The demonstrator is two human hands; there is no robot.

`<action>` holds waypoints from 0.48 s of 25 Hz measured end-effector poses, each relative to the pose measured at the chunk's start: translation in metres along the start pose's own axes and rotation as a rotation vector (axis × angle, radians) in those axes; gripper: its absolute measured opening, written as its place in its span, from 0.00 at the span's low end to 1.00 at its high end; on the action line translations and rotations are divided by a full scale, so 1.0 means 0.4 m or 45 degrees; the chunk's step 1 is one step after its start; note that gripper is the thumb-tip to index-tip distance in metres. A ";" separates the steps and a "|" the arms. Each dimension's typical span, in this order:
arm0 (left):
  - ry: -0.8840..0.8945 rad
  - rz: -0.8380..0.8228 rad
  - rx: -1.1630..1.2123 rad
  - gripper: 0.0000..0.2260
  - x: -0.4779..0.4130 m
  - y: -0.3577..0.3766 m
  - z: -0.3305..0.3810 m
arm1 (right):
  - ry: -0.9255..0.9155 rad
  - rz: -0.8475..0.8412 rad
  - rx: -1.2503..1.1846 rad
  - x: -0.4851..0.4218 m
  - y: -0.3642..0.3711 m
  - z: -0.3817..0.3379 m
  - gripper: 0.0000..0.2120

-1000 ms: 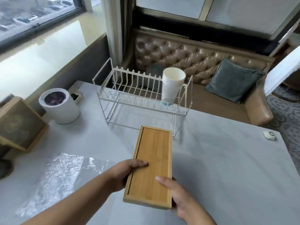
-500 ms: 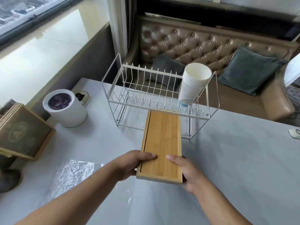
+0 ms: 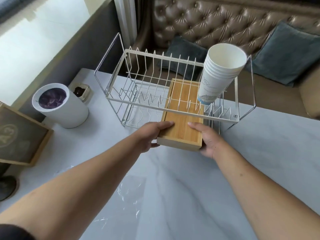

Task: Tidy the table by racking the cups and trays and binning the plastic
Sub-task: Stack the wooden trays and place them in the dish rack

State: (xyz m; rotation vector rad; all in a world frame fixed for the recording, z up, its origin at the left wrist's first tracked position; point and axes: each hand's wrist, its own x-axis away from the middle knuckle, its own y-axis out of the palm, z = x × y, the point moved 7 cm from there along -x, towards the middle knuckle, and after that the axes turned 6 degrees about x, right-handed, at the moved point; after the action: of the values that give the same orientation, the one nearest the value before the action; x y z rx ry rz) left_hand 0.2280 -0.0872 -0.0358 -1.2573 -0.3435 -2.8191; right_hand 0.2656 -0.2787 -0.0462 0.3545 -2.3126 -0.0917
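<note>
Tray (image 3: 181, 130) lies with its far half under the upper tier of the rack (image 3: 173, 58), where the stacked cups (image 3: 220, 73) stand; I see my left hand (image 3: 149, 135) and right hand (image 3: 208, 142) gripping its near corners, thumbs on top.

Sofa: tufted brown leather sofa (image 3: 225, 23), right behind the table.
Cushions: blue-grey cushion (image 3: 287, 52) at the right, darker cushion (image 3: 183, 54) mid-seat.
Window sill: pale window sill (image 3: 34, 42), bright with daylight, left.
Wall: grey wall (image 3: 74, 66) beneath it.
Table: marbled pale grey table (image 3: 259, 153).
</note>
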 end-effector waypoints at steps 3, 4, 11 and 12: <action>0.021 0.039 0.008 0.23 -0.024 0.012 -0.004 | 0.030 -0.004 0.011 -0.019 -0.016 -0.006 0.19; 0.034 0.041 0.004 0.23 -0.028 0.014 -0.004 | 0.037 -0.007 0.030 -0.021 -0.019 -0.007 0.19; 0.144 0.101 -0.012 0.32 -0.032 0.005 -0.006 | 0.036 0.158 0.245 -0.003 -0.028 -0.001 0.17; 0.154 0.120 -0.015 0.33 -0.031 0.006 -0.007 | 0.011 0.224 0.245 0.000 -0.034 0.004 0.20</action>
State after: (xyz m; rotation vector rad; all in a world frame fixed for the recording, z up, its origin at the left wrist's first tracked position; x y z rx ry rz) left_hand 0.2346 -0.0910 -0.0465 -1.0687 -0.2554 -2.8041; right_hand 0.2676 -0.2919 -0.0495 0.2453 -2.3387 0.2203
